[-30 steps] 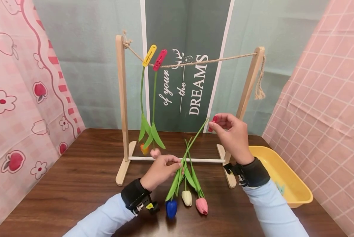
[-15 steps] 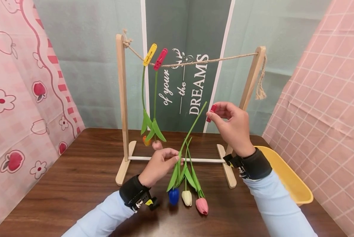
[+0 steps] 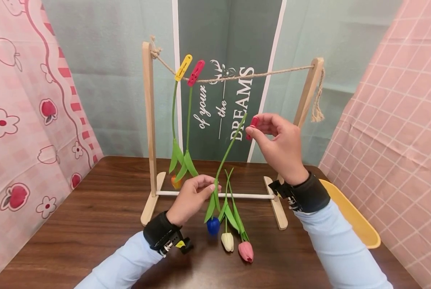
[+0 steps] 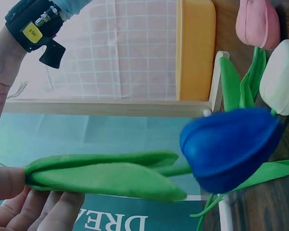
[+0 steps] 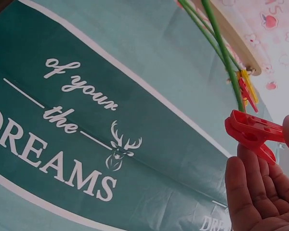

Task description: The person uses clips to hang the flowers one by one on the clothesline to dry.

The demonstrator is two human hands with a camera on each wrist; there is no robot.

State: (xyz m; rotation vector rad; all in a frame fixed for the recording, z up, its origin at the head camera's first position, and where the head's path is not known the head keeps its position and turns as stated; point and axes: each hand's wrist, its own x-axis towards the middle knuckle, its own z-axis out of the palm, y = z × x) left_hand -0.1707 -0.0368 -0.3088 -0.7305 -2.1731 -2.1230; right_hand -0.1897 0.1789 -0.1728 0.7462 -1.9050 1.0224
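My left hand pinches the stem of a blue tulip just above its leaves; the bloom hangs down and the stem rises to the right. My right hand pinches a red clothespin beside the top of that stem. In the right wrist view the red clothespin appears close to the stem end; contact cannot be told. A yellow clothespin and another red clothespin hold two hanging tulips on the rope. A white tulip and a pink tulip lie on the table.
The wooden frame's left post and right post stand on feet on the brown table, joined low down by a white bar. A yellow tray sits at the right, partly behind my right forearm.
My left hand has lifted the blue tulip up and slightly left. My right hand has moved up and left with the red clothespin. The white and pink tulips have stayed put.
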